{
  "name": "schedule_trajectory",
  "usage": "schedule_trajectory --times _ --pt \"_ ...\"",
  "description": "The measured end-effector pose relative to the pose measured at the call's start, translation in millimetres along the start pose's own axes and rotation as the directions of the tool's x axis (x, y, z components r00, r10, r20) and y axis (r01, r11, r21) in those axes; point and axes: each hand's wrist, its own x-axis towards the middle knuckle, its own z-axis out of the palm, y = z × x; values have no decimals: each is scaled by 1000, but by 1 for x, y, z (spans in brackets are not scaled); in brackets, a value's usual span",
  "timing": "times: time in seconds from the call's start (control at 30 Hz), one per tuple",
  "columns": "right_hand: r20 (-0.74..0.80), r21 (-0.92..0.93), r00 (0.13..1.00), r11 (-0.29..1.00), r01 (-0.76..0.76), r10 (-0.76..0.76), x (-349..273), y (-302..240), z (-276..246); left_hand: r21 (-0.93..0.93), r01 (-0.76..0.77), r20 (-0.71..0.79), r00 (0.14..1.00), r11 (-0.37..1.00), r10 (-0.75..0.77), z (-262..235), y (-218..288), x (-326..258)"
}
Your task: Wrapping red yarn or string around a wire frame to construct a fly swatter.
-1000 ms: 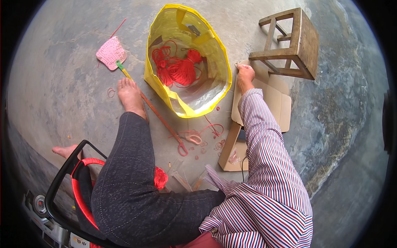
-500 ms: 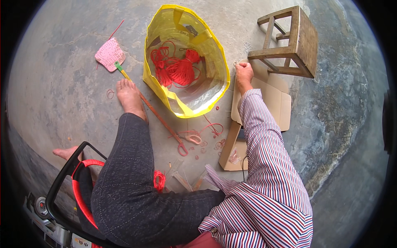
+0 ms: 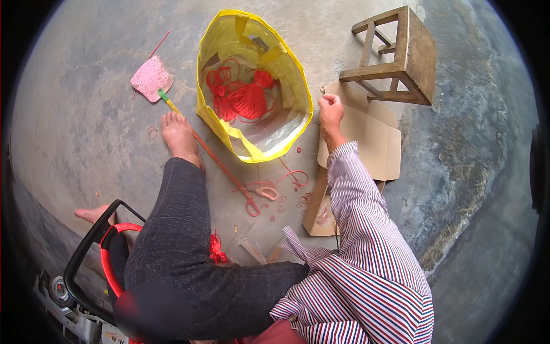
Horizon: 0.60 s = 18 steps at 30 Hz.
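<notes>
My right hand [image 3: 331,114], in a striped sleeve, is raised over the open cardboard box [image 3: 375,137]. Its fingers are curled in; whatever they may hold is too small to make out. Just beyond the fingertips is a small pale bit [image 3: 322,89] by the box flap. To the left of that hand stands a yellow bag [image 3: 311,94], wide open, with bundles of red cord [image 3: 249,102] inside. My left hand does not show; a dark blurred patch covers part of my lap.
A wooden stool [image 3: 421,63] lies on its side at the far right. Scissors [image 3: 265,192], red cord scraps [image 3: 295,178] and a pink fly swatter [image 3: 152,78] lie on the concrete floor. More red cord [image 3: 216,250] sits by my leg, near a black frame [image 3: 73,264].
My right hand has drawn slightly nearer to me and left, with its fingers still curled. A dark blurred patch now covers part of my lap.
</notes>
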Motion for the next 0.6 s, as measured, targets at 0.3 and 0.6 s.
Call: schedule_trajectory --times 0.3,0.6 --pt "416 122 900 973 -194 127 -135 -8 -27 68 -39 71 997 997 34 -43 -2 -4" --pt "589 135 753 884 -448 292 -223 -55 -57 -174 21 69 998 984 -10 -29 10 18"
